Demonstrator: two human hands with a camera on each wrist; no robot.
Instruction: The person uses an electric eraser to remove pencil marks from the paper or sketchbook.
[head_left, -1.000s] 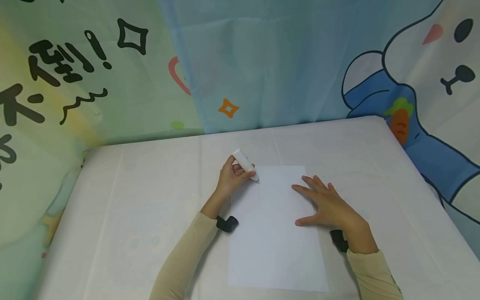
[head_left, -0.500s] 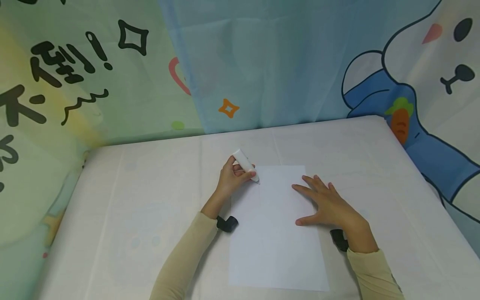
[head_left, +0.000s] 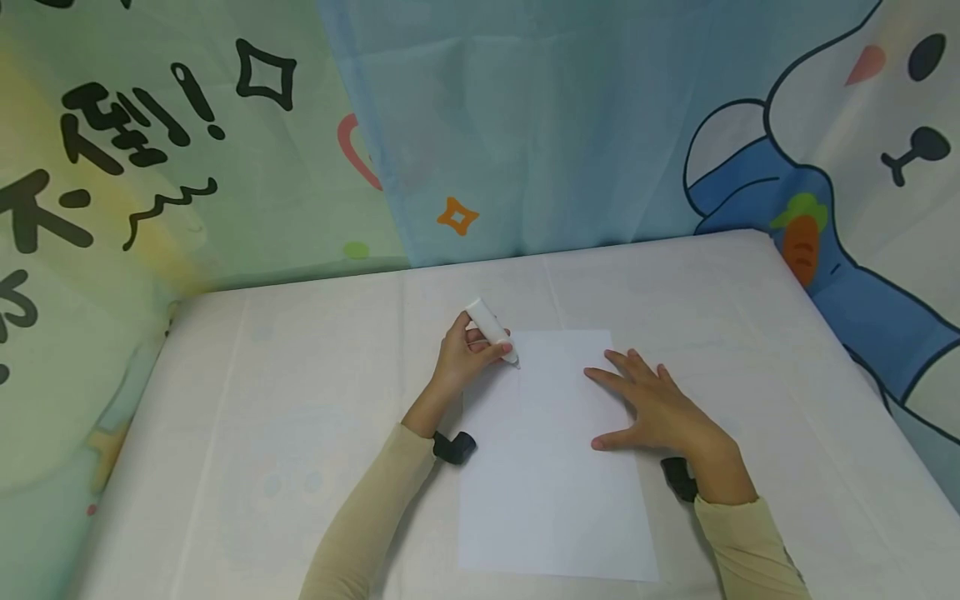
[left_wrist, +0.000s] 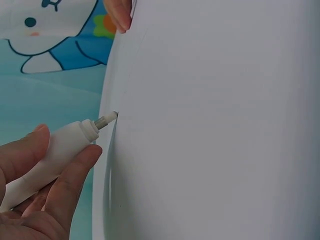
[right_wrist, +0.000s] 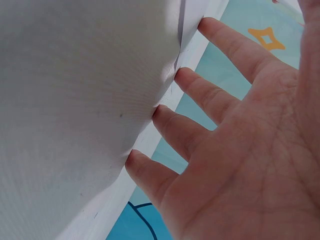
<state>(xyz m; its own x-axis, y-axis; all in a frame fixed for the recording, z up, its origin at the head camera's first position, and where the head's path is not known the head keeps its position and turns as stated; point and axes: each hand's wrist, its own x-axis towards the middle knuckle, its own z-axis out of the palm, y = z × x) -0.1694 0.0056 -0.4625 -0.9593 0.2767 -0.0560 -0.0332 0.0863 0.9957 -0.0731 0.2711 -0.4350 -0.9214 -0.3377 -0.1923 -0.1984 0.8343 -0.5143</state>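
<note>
So we've got a white glue tube [head_left: 491, 331] pinched in our left hand [head_left: 465, 354], thumb and fingers curled round the barrel, nozzle tip down on the far left corner of the sheet [head_left: 551, 467]. From the left wrist view the tip [left_wrist: 107, 119] sits right at the paper's edge. We can't tell how much is left in the tube, it's opaque.

Our right hand [head_left: 660, 412] lies flat with fingers spread and straight, pressing on the right side of the sheet near its right edge, holding nothing. In the right wrist view the fingertips [right_wrist: 165, 112] touch the surface.

The sheet lies about mid-table [head_left: 285, 392], long side running near to far. There's bare tablecloth to the left and right of it, and a strip on the far side before the cartoon curtain [head_left: 525, 125].
</note>
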